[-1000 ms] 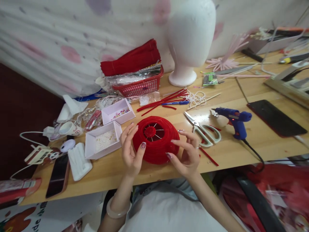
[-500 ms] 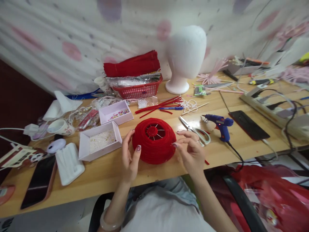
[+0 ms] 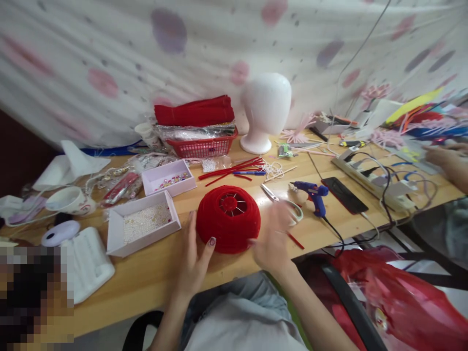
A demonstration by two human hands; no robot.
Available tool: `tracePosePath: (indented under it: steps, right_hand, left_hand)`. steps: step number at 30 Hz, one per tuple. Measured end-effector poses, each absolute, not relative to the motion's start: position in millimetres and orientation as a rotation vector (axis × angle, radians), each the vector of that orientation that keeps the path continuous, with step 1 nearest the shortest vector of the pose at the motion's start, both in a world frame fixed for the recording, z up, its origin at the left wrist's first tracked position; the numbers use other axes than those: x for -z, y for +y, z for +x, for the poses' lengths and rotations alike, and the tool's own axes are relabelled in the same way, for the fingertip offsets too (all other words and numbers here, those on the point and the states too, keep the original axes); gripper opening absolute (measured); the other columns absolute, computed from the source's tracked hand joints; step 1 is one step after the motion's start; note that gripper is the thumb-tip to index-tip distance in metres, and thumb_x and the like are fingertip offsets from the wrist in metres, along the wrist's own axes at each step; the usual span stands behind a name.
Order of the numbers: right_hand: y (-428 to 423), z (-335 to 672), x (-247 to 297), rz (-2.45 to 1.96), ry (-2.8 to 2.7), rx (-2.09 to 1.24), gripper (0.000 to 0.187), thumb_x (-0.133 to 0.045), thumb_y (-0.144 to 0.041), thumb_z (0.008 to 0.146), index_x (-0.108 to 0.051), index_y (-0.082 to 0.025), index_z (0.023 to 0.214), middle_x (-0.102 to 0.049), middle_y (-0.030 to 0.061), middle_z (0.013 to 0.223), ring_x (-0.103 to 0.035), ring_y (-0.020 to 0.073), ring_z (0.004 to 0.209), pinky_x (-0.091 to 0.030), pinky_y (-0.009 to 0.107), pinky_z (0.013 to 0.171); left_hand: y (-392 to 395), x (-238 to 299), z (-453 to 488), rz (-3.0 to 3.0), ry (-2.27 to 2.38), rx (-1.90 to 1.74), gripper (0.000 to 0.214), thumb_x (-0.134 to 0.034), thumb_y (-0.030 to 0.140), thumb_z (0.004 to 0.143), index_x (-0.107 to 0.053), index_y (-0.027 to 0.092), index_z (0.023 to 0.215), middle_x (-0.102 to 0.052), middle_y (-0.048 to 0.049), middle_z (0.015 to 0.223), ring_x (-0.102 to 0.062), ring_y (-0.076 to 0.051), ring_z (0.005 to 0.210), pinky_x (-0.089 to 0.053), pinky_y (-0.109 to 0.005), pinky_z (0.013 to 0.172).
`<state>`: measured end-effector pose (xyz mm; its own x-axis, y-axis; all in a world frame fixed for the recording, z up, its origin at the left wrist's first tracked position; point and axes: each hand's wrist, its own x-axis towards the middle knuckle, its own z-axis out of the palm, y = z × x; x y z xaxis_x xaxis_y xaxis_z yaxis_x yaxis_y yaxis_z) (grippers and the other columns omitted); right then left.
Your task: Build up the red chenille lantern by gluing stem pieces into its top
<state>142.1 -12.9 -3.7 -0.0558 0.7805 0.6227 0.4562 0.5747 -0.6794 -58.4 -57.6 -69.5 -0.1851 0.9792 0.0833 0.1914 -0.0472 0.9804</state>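
A round red fuzzy dome with a spoked hub (image 3: 228,218) rests on the wooden table (image 3: 153,273). My left hand (image 3: 195,253) lies beside its left edge, fingers stretched and thumb touching the red surface. My right hand (image 3: 276,239) is to the right of the dome, blurred by motion, and seems to hold nothing. Green-handled scissors (image 3: 285,202) and a blue glue gun (image 3: 310,192) lie just beyond the right hand.
Two pale trays of beads (image 3: 141,224) sit left of the dome. A red basket with red material (image 3: 199,141) and a white foam head (image 3: 265,109) stand at the back. A phone (image 3: 343,194) and power strip (image 3: 373,178) lie right. Another person's hand (image 3: 444,156) works at far right.
The camera has tilted up, showing more of the wall and right side. My right hand has drawn away from the dome's side and blurred. My left hand has slid lower along the dome.
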Motion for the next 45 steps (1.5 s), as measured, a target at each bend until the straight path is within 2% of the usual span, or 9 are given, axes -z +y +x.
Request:
tracePosePath:
  steps: [9,13,18,21,26,29,33,37,45]
  right_hand:
    - [-30,136,38,-0.953,-1.746,-0.069,0.054,-0.045,-0.044,0.099,-0.044,-0.036,0.152,-0.059,0.0055,0.145,-0.05,0.0387,0.139,-0.044,0.068,0.111]
    - [-34,136,46,-0.968,-1.565,-0.001,0.058,-0.019,-0.041,0.105,-0.006,-0.04,0.162,-0.023,-0.0016,0.168,-0.011,0.0329,0.158,-0.022,0.074,0.12]
    - [-25,134,52,-1.112,-1.544,-0.253,0.053,-0.045,-0.045,0.102,-0.043,-0.031,0.153,-0.047,0.0069,0.157,-0.045,0.0329,0.144,-0.041,0.058,0.116]
    - [-13,135,52,-1.171,-1.302,-0.287,0.057,-0.02,-0.042,0.107,-0.016,-0.03,0.162,-0.019,0.0049,0.17,-0.022,0.0284,0.156,-0.026,0.06,0.122]
    - [8,140,52,-1.208,-1.227,-0.518,0.058,-0.045,-0.053,0.101,-0.045,-0.027,0.153,-0.047,0.0074,0.157,-0.041,0.0284,0.147,-0.032,0.053,0.122]
    - [17,145,54,-1.23,-1.067,-0.541,0.062,-0.019,-0.054,0.105,-0.023,-0.028,0.161,-0.026,0.0038,0.168,-0.023,0.0228,0.156,-0.017,0.055,0.126]
    - [23,145,60,-1.245,-1.059,-0.706,0.069,-0.045,-0.063,0.097,-0.039,-0.028,0.156,-0.039,0.0068,0.162,-0.037,0.0264,0.15,-0.023,0.052,0.126]
    - [22,144,61,-1.254,-0.982,-0.73,0.069,-0.023,-0.064,0.102,-0.029,-0.027,0.16,-0.029,0.0034,0.167,-0.02,0.0222,0.157,-0.013,0.049,0.129]
    - [23,144,63,-1.257,-1.018,-0.899,0.076,-0.03,-0.074,0.096,-0.05,-0.023,0.149,-0.044,0.0078,0.159,-0.028,0.0248,0.154,-0.013,0.049,0.128]
  left_hand:
    - [-59,66,-59,1.325,1.49,-1.34,0.062,-0.041,0.053,0.102,-0.021,0.04,0.16,-0.019,-0.0017,0.171,-0.013,-0.028,0.158,-0.013,-0.053,0.129]
    - [-56,53,-52,1.605,1.601,-1.661,0.07,-0.041,0.05,0.103,-0.006,0.036,0.162,-0.002,0.0003,0.173,0.001,-0.029,0.159,0.003,-0.053,0.129]
    - [-46,52,-40,1.877,1.491,-1.397,0.069,-0.04,0.042,0.105,-0.001,0.037,0.162,0.005,0.0008,0.173,0.002,-0.028,0.159,-0.002,-0.053,0.129]
    - [-41,56,-40,1.686,1.628,-1.59,0.067,-0.035,0.048,0.105,-0.003,0.032,0.163,-0.005,-0.0047,0.173,-0.002,-0.029,0.159,-0.001,-0.052,0.129]
    - [-31,55,-49,1.529,1.616,-1.544,0.066,-0.045,0.054,0.101,-0.026,0.029,0.16,-0.026,-0.0068,0.169,-0.023,-0.028,0.156,-0.016,-0.045,0.129]
    - [-24,51,-52,1.428,1.678,-1.686,0.069,-0.027,0.057,0.104,-0.009,0.027,0.163,-0.004,-0.0031,0.173,-0.003,-0.024,0.159,0.0,-0.043,0.129]
    - [-21,42,-46,1.443,1.587,-1.573,0.074,-0.052,0.066,0.093,-0.04,0.026,0.155,-0.032,-0.008,0.167,-0.025,-0.032,0.155,-0.016,-0.045,0.128]
    - [-18,30,-38,1.279,1.534,-1.718,0.07,-0.042,0.067,0.097,-0.04,0.028,0.154,-0.024,-0.0034,0.17,-0.011,-0.025,0.159,-0.007,-0.042,0.129]
    - [-29,33,-40,0.663,1.469,-1.667,0.035,-0.057,0.035,0.097,-0.061,0.03,0.132,-0.041,-0.0002,0.161,-0.028,-0.019,0.154,-0.023,-0.033,0.125]
